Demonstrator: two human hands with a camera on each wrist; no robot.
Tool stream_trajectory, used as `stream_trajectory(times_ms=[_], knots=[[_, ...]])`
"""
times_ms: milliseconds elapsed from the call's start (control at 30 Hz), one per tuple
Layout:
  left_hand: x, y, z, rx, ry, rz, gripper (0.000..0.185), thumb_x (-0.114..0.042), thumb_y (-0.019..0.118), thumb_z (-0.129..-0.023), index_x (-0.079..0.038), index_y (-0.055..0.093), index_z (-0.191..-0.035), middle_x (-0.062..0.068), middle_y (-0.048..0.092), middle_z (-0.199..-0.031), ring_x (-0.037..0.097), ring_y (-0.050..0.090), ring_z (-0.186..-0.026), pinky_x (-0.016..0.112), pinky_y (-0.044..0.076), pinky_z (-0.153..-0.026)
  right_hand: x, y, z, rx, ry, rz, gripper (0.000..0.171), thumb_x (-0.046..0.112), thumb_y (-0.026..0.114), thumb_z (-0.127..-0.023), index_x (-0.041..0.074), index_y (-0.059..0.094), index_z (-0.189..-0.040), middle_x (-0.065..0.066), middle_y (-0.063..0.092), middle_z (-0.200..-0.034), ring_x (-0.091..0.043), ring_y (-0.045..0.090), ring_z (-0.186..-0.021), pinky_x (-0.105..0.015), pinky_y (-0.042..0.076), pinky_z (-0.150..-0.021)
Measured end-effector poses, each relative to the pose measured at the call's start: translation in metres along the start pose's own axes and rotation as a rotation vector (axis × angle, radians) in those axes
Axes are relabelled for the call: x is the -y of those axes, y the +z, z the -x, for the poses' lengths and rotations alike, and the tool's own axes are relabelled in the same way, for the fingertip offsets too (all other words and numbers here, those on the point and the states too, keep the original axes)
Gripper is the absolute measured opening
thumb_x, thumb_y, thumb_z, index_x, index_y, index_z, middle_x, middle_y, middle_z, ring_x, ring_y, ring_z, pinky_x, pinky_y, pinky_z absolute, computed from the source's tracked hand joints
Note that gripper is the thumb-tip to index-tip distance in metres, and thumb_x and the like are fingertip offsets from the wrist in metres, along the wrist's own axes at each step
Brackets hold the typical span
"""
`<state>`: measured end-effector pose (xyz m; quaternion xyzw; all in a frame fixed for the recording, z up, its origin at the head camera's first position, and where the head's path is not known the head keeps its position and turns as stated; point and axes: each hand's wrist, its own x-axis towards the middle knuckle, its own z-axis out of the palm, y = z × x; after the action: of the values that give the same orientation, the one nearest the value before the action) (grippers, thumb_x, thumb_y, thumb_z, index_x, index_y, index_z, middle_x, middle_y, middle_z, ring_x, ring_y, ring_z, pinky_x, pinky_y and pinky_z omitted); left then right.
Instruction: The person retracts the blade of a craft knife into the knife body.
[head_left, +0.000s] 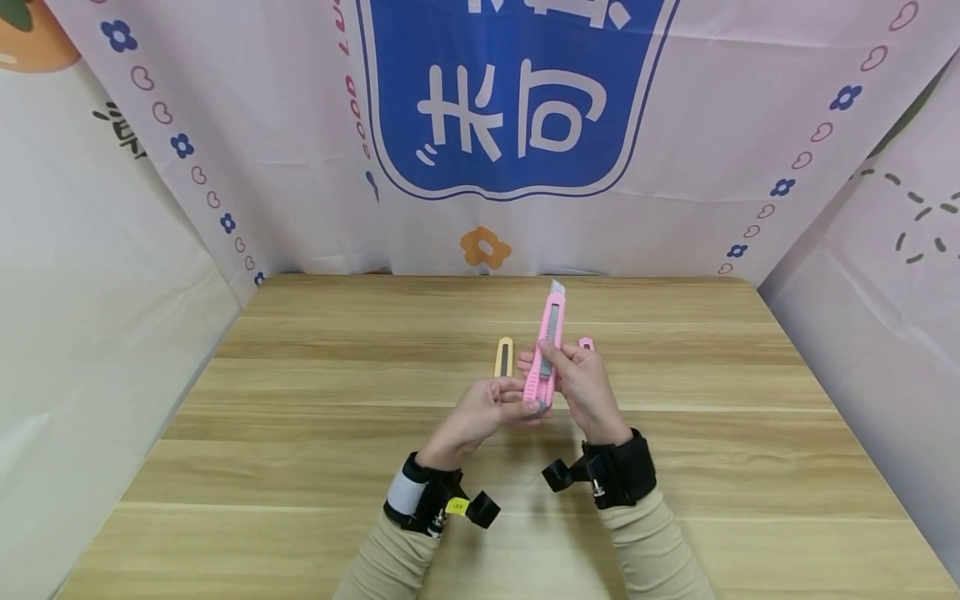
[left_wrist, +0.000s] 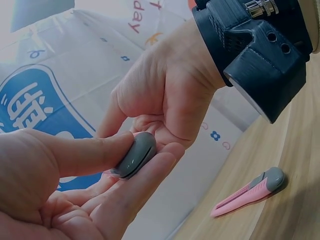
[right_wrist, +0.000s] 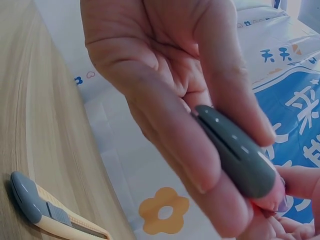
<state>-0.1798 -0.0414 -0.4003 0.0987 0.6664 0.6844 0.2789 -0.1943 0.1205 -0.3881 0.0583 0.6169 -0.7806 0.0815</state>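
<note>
A pink utility knife point(head_left: 553, 321) with a grey end cap is held upright over the table, its silver blade tip point(head_left: 557, 286) showing at the top. My left hand point(head_left: 480, 408) pinches the lower end; in the left wrist view its thumb and fingers grip the grey end cap point(left_wrist: 139, 155). Higher up the handle, my right hand point(head_left: 588, 387) holds the knife, its thumb lying along the grey slider side. A yellow utility knife point(head_left: 505, 357) lies on the table just behind my left hand. Beyond the right hand, a second pink utility knife point(left_wrist: 250, 194) lies flat, mostly hidden in the head view.
The wooden table point(head_left: 300, 450) stretches out on both sides of my arms. A printed cloth point(head_left: 315, 217) hangs along its back edge, and pale cloth walls point(head_left: 112, 317) flank it. Each wrist wears a black strap point(head_left: 626, 471) with a small camera.
</note>
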Motion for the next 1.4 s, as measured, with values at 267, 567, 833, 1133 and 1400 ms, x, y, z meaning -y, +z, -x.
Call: stream_trajectory(times_ms=[267, 567, 833, 1133, 1400], knots=[[-0.0003, -0.0004, 0.0019, 0.005, -0.004, 0.019, 0.036, 0.0, 0.059, -0.091, 0.007, 0.056, -0.126, 0.025, 0.067, -0.117, 0.024, 0.072, -0.101, 0.035, 0.057, -0.095, -0.0009, 0.0003, -0.0006, -0.009, 0.013, 0.034, 0.04, 0.02, 0.048, -0.102, -0.013, 0.053, -0.125, -0.004, 0.078, -0.094, -0.01, 0.074, -0.086, -0.024, 0.061, -0.082], [-0.0005, -0.0011, 0.0022, 0.005, 0.001, 0.022, 0.035, 0.0, 0.057, -0.093, 0.007, 0.055, -0.127, 0.025, 0.067, -0.118, 0.017, 0.073, -0.097, 0.036, 0.057, -0.096, -0.0039, 0.0021, -0.001, -0.014, -0.064, 0.028, 0.036, 0.013, 0.046, -0.101, -0.014, 0.053, -0.124, 0.0, 0.078, -0.087, -0.004, 0.073, -0.077, -0.021, 0.061, -0.077], [0.0011, -0.0006, 0.0016, 0.031, 0.023, -0.008, 0.035, -0.001, 0.056, -0.094, 0.009, 0.054, -0.127, 0.028, 0.066, -0.118, 0.023, 0.072, -0.101, 0.041, 0.055, -0.098, -0.0047, -0.0008, -0.0003, 0.01, -0.098, -0.007, 0.038, 0.011, 0.049, -0.1, -0.016, 0.05, -0.127, -0.011, 0.077, -0.092, -0.009, 0.075, -0.079, -0.027, 0.061, -0.08], [0.0019, 0.0001, 0.0011, 0.032, 0.021, -0.012, 0.035, -0.001, 0.056, -0.094, 0.009, 0.053, -0.128, 0.029, 0.065, -0.118, 0.024, 0.072, -0.102, 0.041, 0.055, -0.098, -0.0038, -0.0017, 0.0005, 0.016, -0.099, -0.018, 0.038, 0.009, 0.05, -0.099, -0.017, 0.049, -0.126, -0.008, 0.077, -0.092, -0.008, 0.075, -0.08, -0.025, 0.061, -0.081], [0.0002, 0.0, 0.0024, 0.02, 0.01, 0.018, 0.035, -0.001, 0.056, -0.094, 0.009, 0.053, -0.127, 0.027, 0.066, -0.117, 0.015, 0.073, -0.096, 0.037, 0.056, -0.097, -0.0053, -0.0015, -0.0004, 0.017, -0.091, -0.006, 0.037, 0.007, 0.052, -0.098, -0.014, 0.05, -0.129, -0.017, 0.073, -0.105, -0.013, 0.075, -0.088, -0.027, 0.06, -0.083]])
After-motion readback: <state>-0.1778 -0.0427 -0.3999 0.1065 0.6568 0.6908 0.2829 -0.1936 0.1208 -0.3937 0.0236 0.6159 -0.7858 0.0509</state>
